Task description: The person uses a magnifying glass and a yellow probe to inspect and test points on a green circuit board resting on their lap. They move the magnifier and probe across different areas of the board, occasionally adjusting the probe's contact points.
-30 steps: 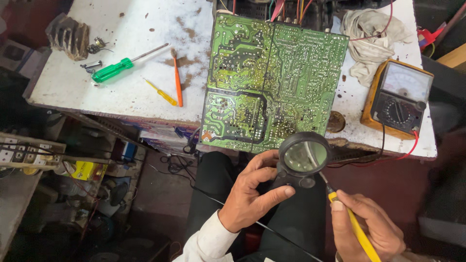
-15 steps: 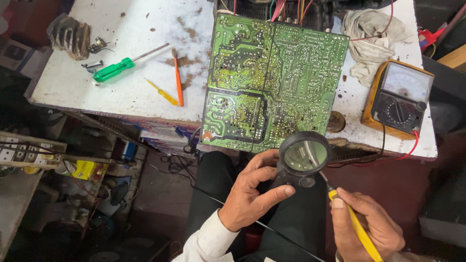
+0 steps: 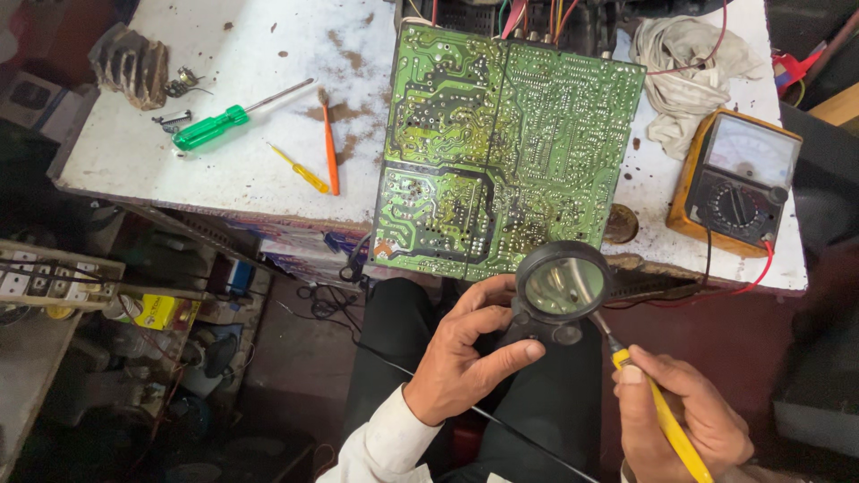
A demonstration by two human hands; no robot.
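My left hand (image 3: 461, 358) fingers wrapped round black round magnifying glass (image 3: 564, 286), at 6 o'clock edge of big green circuit board (image 3: 501, 152). My right hand (image 3: 684, 420) fingers pinch thin yellow-handled screwdriver (image 3: 662, 416), tip under glass. Board lies on white table (image 3: 224, 161).

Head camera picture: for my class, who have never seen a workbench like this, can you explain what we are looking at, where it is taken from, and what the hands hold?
The camera sits on the person's head and looks down at a white, stained bench. The left hand holds a black magnifying glass at the near edge of a large green circuit board. The right hand holds a thin yellow-handled tool, its tip by the lens. Also on the bench: a green screwdriver, an orange tool, a small yellow one, a cloth and a dial meter.
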